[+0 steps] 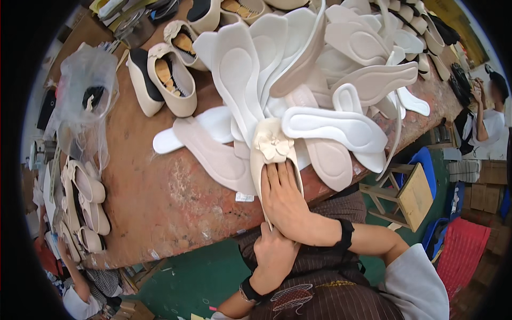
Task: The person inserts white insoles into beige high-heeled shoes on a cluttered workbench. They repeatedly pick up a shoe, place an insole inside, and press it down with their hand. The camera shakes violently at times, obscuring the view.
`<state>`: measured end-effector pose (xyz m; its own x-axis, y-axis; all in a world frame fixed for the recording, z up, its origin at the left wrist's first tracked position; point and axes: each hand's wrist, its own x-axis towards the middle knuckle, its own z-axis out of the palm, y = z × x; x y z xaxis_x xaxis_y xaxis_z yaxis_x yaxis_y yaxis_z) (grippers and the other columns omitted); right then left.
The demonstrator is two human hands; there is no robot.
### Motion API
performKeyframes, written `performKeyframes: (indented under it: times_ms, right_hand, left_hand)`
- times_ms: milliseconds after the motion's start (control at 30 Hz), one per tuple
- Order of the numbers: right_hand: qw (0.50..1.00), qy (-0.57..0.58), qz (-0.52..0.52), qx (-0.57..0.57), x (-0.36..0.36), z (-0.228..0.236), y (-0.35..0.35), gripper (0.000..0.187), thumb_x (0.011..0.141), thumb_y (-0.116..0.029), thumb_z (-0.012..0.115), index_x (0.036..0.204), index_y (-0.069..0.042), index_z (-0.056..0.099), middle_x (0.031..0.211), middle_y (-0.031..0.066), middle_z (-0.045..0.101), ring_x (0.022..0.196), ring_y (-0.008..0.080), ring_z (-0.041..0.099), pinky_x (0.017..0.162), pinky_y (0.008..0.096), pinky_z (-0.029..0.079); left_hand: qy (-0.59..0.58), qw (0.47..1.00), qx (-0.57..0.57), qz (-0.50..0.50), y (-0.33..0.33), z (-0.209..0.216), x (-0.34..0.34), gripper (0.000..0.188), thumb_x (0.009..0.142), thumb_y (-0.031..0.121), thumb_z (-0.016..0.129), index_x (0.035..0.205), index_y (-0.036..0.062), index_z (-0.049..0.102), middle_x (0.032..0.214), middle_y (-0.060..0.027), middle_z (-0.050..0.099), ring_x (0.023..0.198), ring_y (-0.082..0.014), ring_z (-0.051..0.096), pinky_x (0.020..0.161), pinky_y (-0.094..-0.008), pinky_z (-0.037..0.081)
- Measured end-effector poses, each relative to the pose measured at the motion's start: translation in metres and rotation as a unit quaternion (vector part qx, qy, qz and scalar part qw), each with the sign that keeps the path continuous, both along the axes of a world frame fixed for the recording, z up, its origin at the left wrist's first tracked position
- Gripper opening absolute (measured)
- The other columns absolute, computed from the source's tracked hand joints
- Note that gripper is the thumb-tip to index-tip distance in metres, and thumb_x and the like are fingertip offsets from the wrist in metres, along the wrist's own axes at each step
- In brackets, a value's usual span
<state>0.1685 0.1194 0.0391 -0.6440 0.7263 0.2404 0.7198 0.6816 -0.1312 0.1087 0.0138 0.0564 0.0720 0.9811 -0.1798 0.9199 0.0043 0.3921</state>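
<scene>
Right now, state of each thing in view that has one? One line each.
cream flower shoe: lying toe away on the workbench edge, held
right hand: flat, pressing inside the shoe
left hand: gripping the heel end from below
insoles: loose, piled, overlapping
finished shoes: upright, empty
plastic bag: crumpled, standing at the bench's left

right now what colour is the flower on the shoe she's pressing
Cream, matching the shoe itself; the flower shows best in the head view.
</scene>
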Motion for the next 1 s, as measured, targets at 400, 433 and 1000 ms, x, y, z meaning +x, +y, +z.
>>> performKeyframes:
  times_ms: [400,433,1000]
  right_hand:
    - [0.880,0.200,0.254,-0.348,0.068,0.061,0.034,0.021,0.076,-0.005,0.059,0.094,0.003,0.065,0.086,0.0248,0.066,0.094,0.0393,0.065,0.087,0.0459,0.051]
    - [0.896,0.200,0.205,-0.339,0.074,0.075,0.050,0.020,0.074,-0.005,0.061,0.093,0.001,0.065,0.088,0.0199,0.066,0.088,0.0397,0.064,0.084,0.0464,0.051]
    - [0.990,0.070,0.011,-0.120,0.138,0.047,0.129,0.041,0.061,-0.011,0.083,0.095,-0.006,0.060,0.091,0.0123,0.056,0.090,0.0330,0.057,0.081,0.0438,0.045]
  left_hand:
    - [-0.166,0.984,0.053,-0.030,-0.010,0.015,-0.048,0.029,0.074,0.022,0.076,0.098,0.0075,0.072,0.093,-0.0098,0.067,0.091,-0.0325,0.063,0.071,-0.0378,0.054]
    - [-0.224,0.972,0.052,-0.039,-0.024,0.027,-0.077,0.034,0.075,0.021,0.076,0.105,0.0056,0.071,0.093,-0.0106,0.068,0.095,-0.0318,0.064,0.077,-0.0380,0.054]
    - [0.350,0.855,0.186,0.334,0.055,0.084,-0.362,0.057,0.079,0.017,0.072,0.131,0.0002,0.056,0.138,-0.0233,0.050,0.121,-0.0422,0.049,0.101,-0.0487,0.039]
